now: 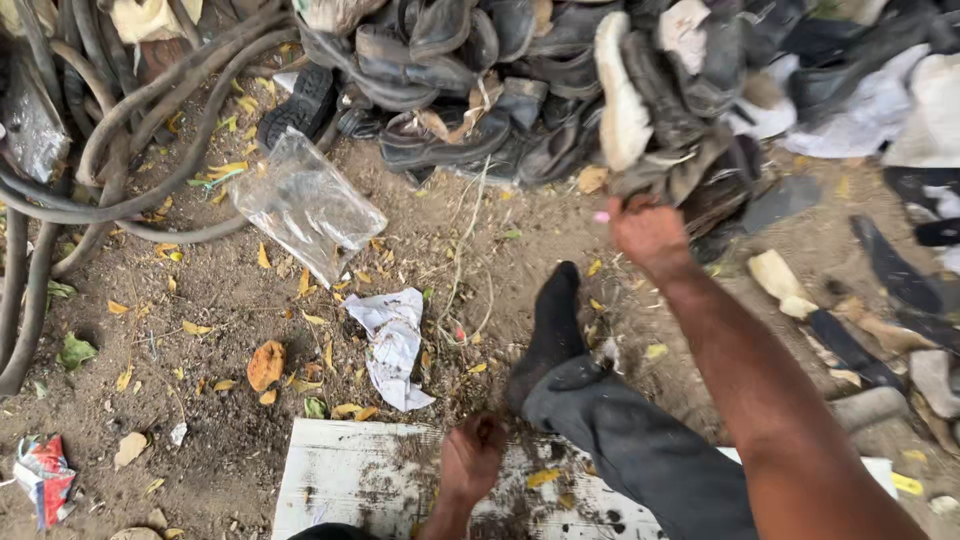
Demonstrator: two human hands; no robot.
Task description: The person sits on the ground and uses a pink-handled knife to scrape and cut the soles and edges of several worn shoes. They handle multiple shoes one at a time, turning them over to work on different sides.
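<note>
Worn shoe (668, 165): grey-brown, at the near edge of the shoe heap (520, 90) on the dirt ground (200, 330), gripped by the right hand (648, 236), fingers curled tight around it. White board (350, 480): bottom edge of ground; left hand (470, 458) rests there, fingers bunched together. Clear plastic bag (305, 203). Crumpled paper (392, 345).

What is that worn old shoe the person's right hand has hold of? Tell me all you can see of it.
The shoe looks like worn, dusty grey-brown leather or similar, floppy and creased, with torn, curling edges. It hangs at the front of the heap of dark old shoes, tilted, its lower end gripped by the right hand above the dirt ground. A pale sole stands just beside it. Finer details are hard to tell.
</note>
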